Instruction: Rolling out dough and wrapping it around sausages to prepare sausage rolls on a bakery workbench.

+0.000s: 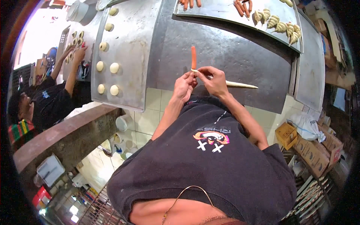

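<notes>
An orange-red sausage (193,57) points upright away from me, its lower end pinched in the fingers of my left hand (182,87). My right hand (212,80) grips a thin strip of pale dough (242,85). One end of the strip lies against the sausage just above my left fingertips, and the tapered tail runs out to the right under my right hand, along the dark metal table (225,48). Both hands are closed and nearly touching. How far the dough goes round the sausage is hidden by the fingers.
To the left, a metal tray (131,56) bears several dough balls (114,68). At the far right, another tray (221,15) holds loose sausages (243,7) and dough-wrapped pieces (281,26). A co-worker (48,92) handles small pieces at the far left. Cardboard boxes (311,153) stand at right.
</notes>
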`<action>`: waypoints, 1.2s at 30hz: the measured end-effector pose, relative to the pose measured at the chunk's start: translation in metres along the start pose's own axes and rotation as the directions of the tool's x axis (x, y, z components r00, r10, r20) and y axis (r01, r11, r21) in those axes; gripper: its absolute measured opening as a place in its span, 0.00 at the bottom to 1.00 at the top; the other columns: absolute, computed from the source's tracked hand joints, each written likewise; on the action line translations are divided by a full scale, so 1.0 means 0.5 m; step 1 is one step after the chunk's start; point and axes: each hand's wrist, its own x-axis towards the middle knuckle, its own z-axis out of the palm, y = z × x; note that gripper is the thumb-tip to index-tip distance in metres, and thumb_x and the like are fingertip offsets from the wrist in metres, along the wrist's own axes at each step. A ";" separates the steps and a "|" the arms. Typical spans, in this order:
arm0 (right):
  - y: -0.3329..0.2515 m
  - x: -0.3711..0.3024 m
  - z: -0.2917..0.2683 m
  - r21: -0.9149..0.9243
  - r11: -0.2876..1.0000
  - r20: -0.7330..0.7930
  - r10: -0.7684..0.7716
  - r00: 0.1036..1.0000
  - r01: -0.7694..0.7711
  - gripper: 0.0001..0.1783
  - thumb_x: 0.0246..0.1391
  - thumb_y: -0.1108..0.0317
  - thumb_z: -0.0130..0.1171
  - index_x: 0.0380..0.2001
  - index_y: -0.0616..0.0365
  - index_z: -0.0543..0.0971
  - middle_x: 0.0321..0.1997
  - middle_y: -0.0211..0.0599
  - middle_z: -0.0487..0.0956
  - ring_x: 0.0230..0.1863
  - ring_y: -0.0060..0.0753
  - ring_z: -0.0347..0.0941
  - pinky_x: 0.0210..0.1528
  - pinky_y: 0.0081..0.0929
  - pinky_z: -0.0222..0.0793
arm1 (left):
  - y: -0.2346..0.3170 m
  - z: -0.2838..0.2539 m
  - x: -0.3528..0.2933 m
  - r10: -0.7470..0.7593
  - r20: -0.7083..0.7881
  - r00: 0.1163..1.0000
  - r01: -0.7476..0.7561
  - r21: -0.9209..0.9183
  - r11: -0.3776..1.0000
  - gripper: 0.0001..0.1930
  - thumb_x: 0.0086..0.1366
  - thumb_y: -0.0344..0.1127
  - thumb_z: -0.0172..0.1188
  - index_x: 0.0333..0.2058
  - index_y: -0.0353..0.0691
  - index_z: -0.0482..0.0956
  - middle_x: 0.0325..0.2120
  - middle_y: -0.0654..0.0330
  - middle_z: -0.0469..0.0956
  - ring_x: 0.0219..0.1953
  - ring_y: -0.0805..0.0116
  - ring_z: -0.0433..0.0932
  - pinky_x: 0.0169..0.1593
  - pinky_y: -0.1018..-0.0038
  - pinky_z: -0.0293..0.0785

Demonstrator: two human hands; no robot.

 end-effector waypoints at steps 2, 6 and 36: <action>0.003 -0.004 -0.019 -0.075 0.997 -0.068 -0.021 0.997 0.016 0.09 0.54 0.71 0.67 0.36 0.64 0.84 0.33 0.36 0.84 0.35 0.23 0.80 0.39 0.22 0.76 | -0.003 0.037 -0.002 -0.008 0.041 0.999 0.005 0.083 0.997 0.10 0.72 0.32 0.54 0.47 0.34 0.74 0.32 0.63 0.75 0.25 0.77 0.66 0.32 0.79 0.66; 0.006 -0.014 -0.057 -0.195 0.980 -0.174 -0.062 0.983 0.027 0.09 0.51 0.71 0.68 0.35 0.64 0.84 0.30 0.34 0.83 0.32 0.20 0.79 0.35 0.20 0.74 | -0.023 0.048 0.029 0.064 0.197 0.978 -0.106 0.208 0.972 0.07 0.73 0.32 0.52 0.44 0.36 0.72 0.28 0.65 0.72 0.22 0.79 0.63 0.27 0.81 0.63; -0.092 0.033 -0.276 -0.047 0.998 -0.192 -0.060 0.980 0.052 0.12 0.61 0.62 0.61 0.37 0.61 0.78 0.28 0.33 0.81 0.28 0.18 0.74 0.29 0.22 0.69 | -0.032 0.097 -0.006 -0.074 0.621 0.780 -0.624 0.781 -0.020 0.12 0.71 0.38 0.52 0.36 0.34 0.76 0.18 0.45 0.70 0.21 0.54 0.71 0.29 0.59 0.65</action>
